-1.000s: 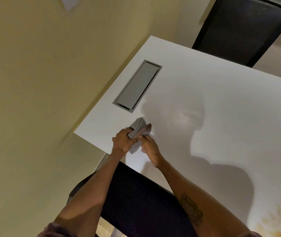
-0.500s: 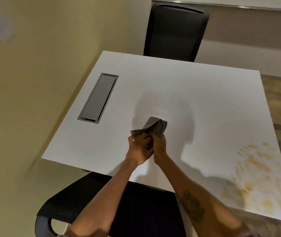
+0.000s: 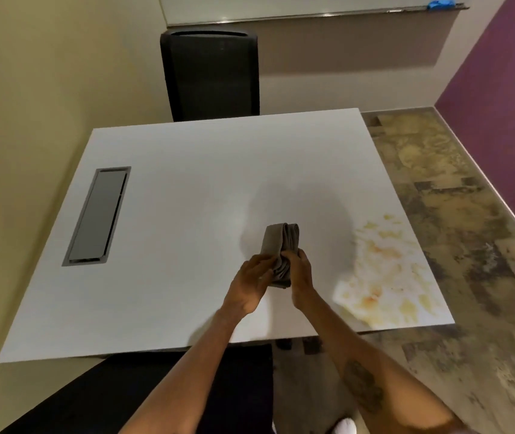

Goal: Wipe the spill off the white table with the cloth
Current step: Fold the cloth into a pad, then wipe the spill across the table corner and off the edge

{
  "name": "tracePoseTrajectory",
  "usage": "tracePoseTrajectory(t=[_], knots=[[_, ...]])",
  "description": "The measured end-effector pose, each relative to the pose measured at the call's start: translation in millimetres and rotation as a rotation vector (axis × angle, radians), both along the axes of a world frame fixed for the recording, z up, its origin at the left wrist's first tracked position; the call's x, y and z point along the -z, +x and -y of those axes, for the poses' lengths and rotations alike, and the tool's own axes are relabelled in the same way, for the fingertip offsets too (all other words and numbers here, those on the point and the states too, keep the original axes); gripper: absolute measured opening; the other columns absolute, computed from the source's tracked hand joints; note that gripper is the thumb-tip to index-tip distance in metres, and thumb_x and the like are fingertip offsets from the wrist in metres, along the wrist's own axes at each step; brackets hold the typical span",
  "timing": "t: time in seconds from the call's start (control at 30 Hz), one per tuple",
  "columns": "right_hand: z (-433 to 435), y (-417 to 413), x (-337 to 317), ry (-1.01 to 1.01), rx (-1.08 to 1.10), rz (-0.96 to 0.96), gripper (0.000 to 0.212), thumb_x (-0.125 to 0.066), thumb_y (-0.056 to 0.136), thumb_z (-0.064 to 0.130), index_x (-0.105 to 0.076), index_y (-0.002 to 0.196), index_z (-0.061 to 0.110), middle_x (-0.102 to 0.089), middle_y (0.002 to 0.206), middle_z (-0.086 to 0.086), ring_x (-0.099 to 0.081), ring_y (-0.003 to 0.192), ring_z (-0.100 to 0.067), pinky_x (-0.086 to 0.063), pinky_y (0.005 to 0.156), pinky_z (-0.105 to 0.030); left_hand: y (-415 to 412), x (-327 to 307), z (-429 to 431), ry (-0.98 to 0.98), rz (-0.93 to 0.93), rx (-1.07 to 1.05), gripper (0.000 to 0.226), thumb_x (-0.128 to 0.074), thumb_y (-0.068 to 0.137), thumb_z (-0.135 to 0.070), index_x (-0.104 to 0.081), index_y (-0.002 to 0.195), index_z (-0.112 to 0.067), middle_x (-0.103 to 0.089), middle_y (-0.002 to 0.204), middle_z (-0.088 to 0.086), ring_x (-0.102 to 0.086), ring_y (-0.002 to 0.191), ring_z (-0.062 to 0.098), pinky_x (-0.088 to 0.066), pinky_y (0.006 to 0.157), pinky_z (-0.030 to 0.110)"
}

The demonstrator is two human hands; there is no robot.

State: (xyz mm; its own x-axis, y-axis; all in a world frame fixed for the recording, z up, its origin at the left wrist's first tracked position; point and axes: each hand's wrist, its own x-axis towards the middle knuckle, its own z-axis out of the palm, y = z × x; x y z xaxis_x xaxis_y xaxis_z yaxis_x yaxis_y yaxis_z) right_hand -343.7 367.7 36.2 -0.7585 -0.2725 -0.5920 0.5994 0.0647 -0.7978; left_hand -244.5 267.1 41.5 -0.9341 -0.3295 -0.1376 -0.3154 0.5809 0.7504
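A folded grey cloth (image 3: 280, 245) is held upright above the white table (image 3: 187, 214), a little right of its middle. My left hand (image 3: 249, 285) grips the cloth's lower left side, and my right hand (image 3: 301, 272) grips its lower right side. A yellow-orange spill (image 3: 384, 270) spreads over the table's near right corner, to the right of my hands and apart from the cloth.
A grey cable hatch (image 3: 98, 216) is set into the table's left side. A black chair (image 3: 209, 76) stands at the far edge; another black chair (image 3: 143, 393) is below my arms. Beige wall left, purple wall (image 3: 506, 73) right, mottled floor (image 3: 469, 245).
The view swung right and the spill came fully into sight. Both hands carried the cloth from the table's left edge towards the right, closer to the spill.
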Motion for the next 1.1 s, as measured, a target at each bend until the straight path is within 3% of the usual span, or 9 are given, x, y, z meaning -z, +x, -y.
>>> tracePoseTrajectory(t=[0.13, 0.2, 0.27, 0.43, 0.6, 0.7, 0.77, 0.87, 1.1], knots=[[-43.0, -13.9, 3.1, 0.02, 0.02, -0.007, 0.034, -0.06, 0.09, 0.045, -0.061, 0.112, 0.02, -0.068, 0.107, -0.009, -0.066, 0.096, -0.027, -0.056, 0.087, -0.046, -21.7, 7.6, -34.5, 0.014, 0.101, 0.114, 0.04, -0.047, 0.108, -0.024, -0.056, 0.147, -0.022, -0.046, 0.158, 0.002, -0.041, 0.147, 0.025, -0.033, 0.123, 0.038], [-63.7, -21.5, 4.9, 0.163, 0.02, -0.096, 0.042, -0.067, 0.088, 0.039, -0.055, 0.12, 0.014, -0.067, 0.11, -0.011, -0.067, 0.097, -0.029, -0.058, 0.088, -0.049, -32.5, 10.7, -50.1, 0.01, 0.132, 0.212, 0.042, -0.048, 0.107, -0.029, -0.054, 0.148, -0.025, -0.043, 0.16, 0.002, -0.04, 0.148, 0.025, -0.031, 0.123, 0.034], [-85.6, -30.5, 6.2, 0.279, 0.072, -0.181, 0.041, -0.069, 0.087, 0.03, -0.055, 0.12, 0.01, -0.066, 0.111, -0.014, -0.066, 0.098, -0.031, -0.058, 0.087, -0.05, -43.9, 13.1, -65.5, -0.037, 0.113, 0.345, 0.042, -0.041, 0.109, -0.035, -0.054, 0.148, -0.027, -0.042, 0.161, -0.002, -0.043, 0.144, 0.023, -0.029, 0.118, 0.025], [-152.4, -57.8, 8.0, 0.555, 0.164, -0.306, 0.037, -0.067, 0.086, 0.034, -0.059, 0.114, 0.012, -0.063, 0.108, -0.012, -0.062, 0.096, -0.033, -0.055, 0.082, -0.046, -74.7, 20.3, -100.8, -0.179, 0.145, 0.503, 0.048, -0.029, 0.109, -0.052, -0.043, 0.154, -0.04, -0.039, 0.162, -0.014, -0.042, 0.145, 0.016, -0.031, 0.121, 0.033], [-237.3, -85.5, 9.3, 0.823, 0.272, -0.426, 0.031, -0.066, 0.082, 0.044, -0.057, 0.091, 0.016, -0.059, 0.089, -0.007, -0.059, 0.077, -0.03, -0.044, 0.063, -0.036, -99.4, 27.8, -115.7, -0.445, 0.077, 0.392, 0.039, -0.043, 0.11, -0.029, -0.058, 0.145, -0.022, -0.074, 0.128, 0.002, -0.068, 0.117, 0.027, -0.046, 0.108, 0.035], [-282.5, -97.8, 13.8, 0.963, 0.349, -0.483, 0.03, -0.072, 0.078, 0.026, -0.056, 0.093, 0.005, -0.059, 0.089, -0.016, -0.058, 0.08, -0.035, -0.045, 0.063, -0.039, -99.2, 28.5, -114.2, -0.505, 0.056, 0.302, 0.069, -0.012, 0.106, -0.057, -0.069, 0.134, -0.029, -0.079, 0.113, -0.003, -0.071, 0.115, 0.021, -0.035, 0.119, 0.035], [-305.9, -101.8, 17.9, 1.06, 0.355, -0.443, 0.036, -0.074, 0.077, 0.02, -0.054, 0.1, 0.002, -0.06, 0.098, -0.021, -0.059, 0.089, -0.039, -0.051, 0.071, -0.044, -97.6, 35.2, -112.4, -0.512, 0.155, 0.256, 0.088, 0.005, 0.095, -0.07, -0.057, 0.146, -0.033, -0.07, 0.134, -0.004, -0.056, 0.137, 0.017, -0.021, 0.124, 0.04], [-322.5, -101.2, 27.5, 1.201, 0.289, -0.383, 0.045, -0.074, 0.079, 0.025, -0.051, 0.11, 0.001, -0.059, 0.113, -0.022, -0.059, 0.102, -0.041, -0.053, 0.082, -0.05, -103.8, 51.1, -107.3, -0.468, 0.344, 0.202, 0.07, -0.012, 0.103, -0.064, -0.029, 0.161, -0.03, -0.035, 0.166, -0.004, -0.021, 0.158, 0.021, -0.008, 0.128, 0.05], [-289.5, -108.7, 52.3, 1.267, 0.085, -0.368, 0.054, -0.069, 0.083, 0.034, -0.05, 0.12, 0.001, -0.06, 0.117, -0.022, -0.062, 0.101, -0.041, -0.054, 0.079, -0.047, -118.6, 85.5, -96.9, -0.47, 0.466, 0.186, 0.065, -0.016, 0.108, -0.053, 0.002, 0.165, -0.029, 0.006, 0.174, -0.003, 0.011, 0.16, 0.028, 0.005, 0.128, 0.057]])
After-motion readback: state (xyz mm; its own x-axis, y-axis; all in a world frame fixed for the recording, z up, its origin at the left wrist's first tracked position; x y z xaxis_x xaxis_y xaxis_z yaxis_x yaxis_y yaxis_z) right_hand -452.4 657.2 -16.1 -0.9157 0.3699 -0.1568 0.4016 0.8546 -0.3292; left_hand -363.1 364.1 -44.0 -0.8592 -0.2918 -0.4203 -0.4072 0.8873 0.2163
